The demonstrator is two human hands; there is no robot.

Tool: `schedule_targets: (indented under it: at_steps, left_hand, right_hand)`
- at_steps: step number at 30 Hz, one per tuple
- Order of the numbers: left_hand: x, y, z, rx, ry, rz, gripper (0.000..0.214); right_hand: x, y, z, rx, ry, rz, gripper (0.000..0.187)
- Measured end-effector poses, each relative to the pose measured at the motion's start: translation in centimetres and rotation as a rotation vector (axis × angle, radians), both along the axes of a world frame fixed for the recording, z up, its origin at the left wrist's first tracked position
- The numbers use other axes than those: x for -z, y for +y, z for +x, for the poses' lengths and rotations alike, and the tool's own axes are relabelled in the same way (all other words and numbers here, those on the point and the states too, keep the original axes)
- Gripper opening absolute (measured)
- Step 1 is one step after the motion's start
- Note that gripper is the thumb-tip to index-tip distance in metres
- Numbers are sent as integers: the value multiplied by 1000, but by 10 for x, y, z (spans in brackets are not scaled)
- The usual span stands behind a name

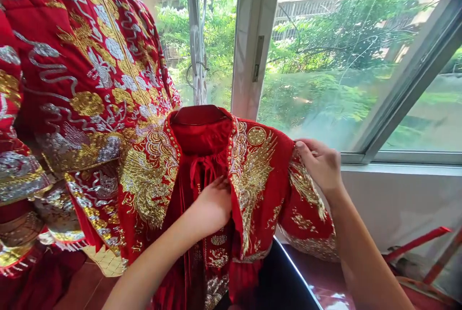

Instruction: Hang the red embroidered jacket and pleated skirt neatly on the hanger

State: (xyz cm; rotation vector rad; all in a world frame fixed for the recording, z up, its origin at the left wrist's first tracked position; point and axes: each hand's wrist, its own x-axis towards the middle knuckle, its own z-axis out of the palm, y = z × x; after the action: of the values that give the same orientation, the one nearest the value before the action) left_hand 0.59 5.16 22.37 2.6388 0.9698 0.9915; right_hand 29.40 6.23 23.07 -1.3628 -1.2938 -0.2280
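A red jacket with gold and silver embroidery hangs on a dark red hanger in front of the window. My left hand reaches inside the open front and grips the jacket's front edge, fingers curled into the fabric. My right hand is closed on the jacket's shoulder where the sleeve begins, pinching the cloth. The sleeve droops below that hand.
A second embroidered red garment hangs at the left, touching the jacket. Behind is a sliding window with white frame, trees outside. A white sill and wall are at right. Red bars and a dark surface lie below.
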Motion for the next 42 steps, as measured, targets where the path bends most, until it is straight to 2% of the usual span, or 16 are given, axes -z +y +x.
schedule_targets:
  at_steps: [2,5,6,8,10,12,14,19,24,27,29,31,33,36,39,42]
  left_hand:
    - [-32,-6,-42,40,130,32,20]
    - [-87,11,-93,-287,-103,331,34]
    - [-103,23,-103,-340,-102,386,40]
    - [-124,51,-113,-291,-80,262,52]
    - [-133,74,-112,-150,-22,55,55]
    - [-132,85,-108,-86,-20,-56,52]
    - [-129,85,-104,-137,-87,-49,47]
    - [-134,74,-96,-286,-244,-8,37]
    - [-147,81,-86,-369,-457,65,44]
    - [-141,79,-91,-345,-408,105,45]
    - [-132,72,-96,-337,-291,110,46]
    - [-122,65,-98,-354,-168,146,46]
    - [-111,59,-94,-419,-77,243,52]
    - [-89,53,-82,-572,29,449,65]
    - [-52,44,-71,-695,33,616,80]
    - [5,31,-70,-798,-32,704,89]
  right_hand:
    - [-19,-1,-8,-50,-92,71,35]
    - [-53,5,-33,-225,-355,93,36]
    - [-64,10,-44,-300,-430,71,38]
    - [-85,23,-67,-429,-519,-3,48]
    - [-100,39,-86,-505,-573,-104,54]
    - [-109,53,-99,-565,-625,-226,44]
    - [-114,62,-103,-637,-627,-318,33]
    - [-122,70,-101,-752,-487,-394,33]
    - [-133,75,-103,-809,-300,-347,33]
    - [-132,73,-102,-857,-288,-384,33]
    - [-127,69,-101,-912,-315,-407,33]
    - [-122,65,-100,-880,-382,-379,33]
    - [-118,60,-102,-710,-505,-318,33]
    - [-106,50,-110,-360,-657,-236,37]
    - [-73,33,-127,-125,-614,-32,48]
    - [-9,15,-150,7,-543,215,63]
